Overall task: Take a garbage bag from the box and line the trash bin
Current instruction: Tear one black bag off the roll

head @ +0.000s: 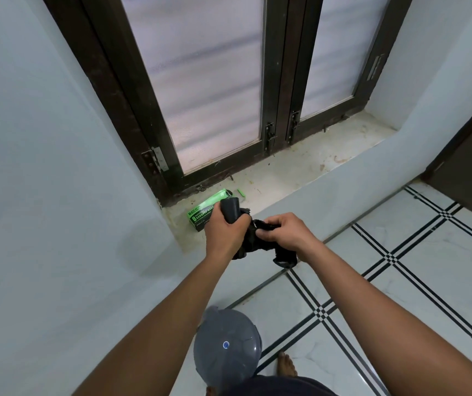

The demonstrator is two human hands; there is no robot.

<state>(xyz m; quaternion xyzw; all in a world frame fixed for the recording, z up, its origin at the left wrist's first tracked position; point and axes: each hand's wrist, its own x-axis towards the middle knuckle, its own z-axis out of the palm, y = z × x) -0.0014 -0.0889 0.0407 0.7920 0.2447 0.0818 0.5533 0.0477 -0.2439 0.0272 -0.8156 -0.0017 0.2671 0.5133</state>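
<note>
Beneath the window, the box (pixel 200 217) lies on the sill (pixel 286 178). Your left hand (pixel 225 234) clenches the bag roll (pixel 230 211); your right hand (pixel 284 234) pinches the loose garbage bag (pixel 257 241). Tear cleanly at the perforation, then open it over the lidded trash bin (pixel 227 348) below.

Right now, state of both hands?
Left hand: closed around the roll of black garbage bags.
Right hand: pinching the loose black bag pulled from the roll.
</note>
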